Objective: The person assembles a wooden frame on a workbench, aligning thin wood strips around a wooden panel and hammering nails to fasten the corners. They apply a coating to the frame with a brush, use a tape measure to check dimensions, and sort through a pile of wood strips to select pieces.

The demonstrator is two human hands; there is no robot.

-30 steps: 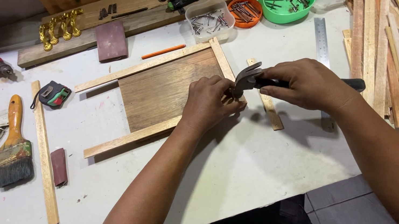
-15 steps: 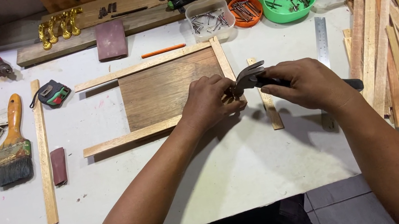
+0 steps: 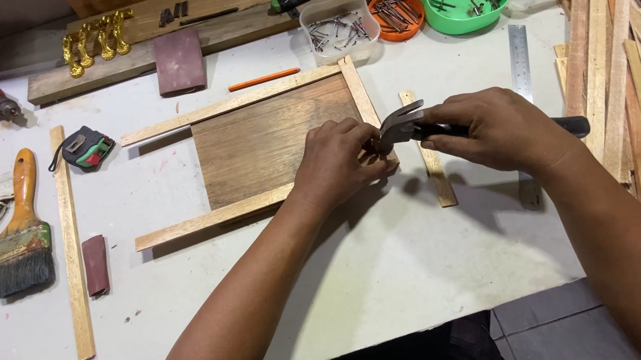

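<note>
**Hammer poised at the frame's lower-right corner**

White worktable [image 3: 408,279] strewn with tools and offcuts. Centre frame: wooden panel [image 3: 270,140] edged with thin strips. Left hand [image 3: 340,163] pinched shut at the strip corner, seemingly steadying a small nail hidden under the fingertips. Right hand [image 3: 496,131] wrapped closed around a claw hammer [image 3: 403,126], choked up near the head for short, controlled taps. Hammer head just right of the left fingers [image 3: 364,155], nearly touching. Nail tubs [image 3: 338,27] along the upper edge.

right hand [image 3: 496,127] holds hammer [image 3: 403,126] (over frame [image 3: 261,142]).
</note>
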